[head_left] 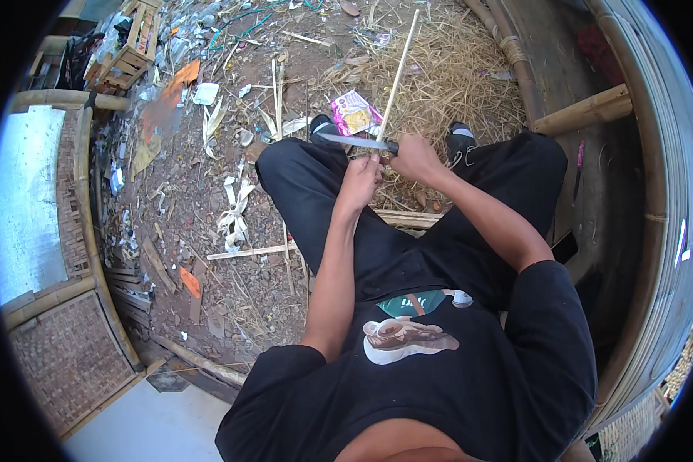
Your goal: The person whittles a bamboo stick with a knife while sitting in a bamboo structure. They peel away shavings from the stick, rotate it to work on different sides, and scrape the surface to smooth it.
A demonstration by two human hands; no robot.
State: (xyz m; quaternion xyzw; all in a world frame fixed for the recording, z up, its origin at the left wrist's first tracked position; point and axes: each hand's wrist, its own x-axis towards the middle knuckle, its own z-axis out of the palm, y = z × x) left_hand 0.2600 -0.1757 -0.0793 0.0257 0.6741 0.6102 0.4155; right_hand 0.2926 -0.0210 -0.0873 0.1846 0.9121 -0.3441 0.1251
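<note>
My right hand [416, 159] is wrapped round the dark handle of a knife [353, 141], whose long blade points left. Just below and left of it, my left hand [360, 183] is closed on the near end of a long pale bamboo strip [399, 77]. The strip slants up and away to the right, above the ground between my feet. The blade crosses the strip close to my left fingers; whether it touches the strip I cannot tell. Behind the blade, a pink and yellow packet [356, 113] lies on the ground.
A heap of straw-like shavings [458, 69] covers the ground at the far right. More bamboo strips [250, 252] lie left of my legs among litter. A wooden crate [133, 42] stands far left, and a bamboo-framed woven panel [69, 362] is at left. Bamboo posts [654, 192] rise on the right.
</note>
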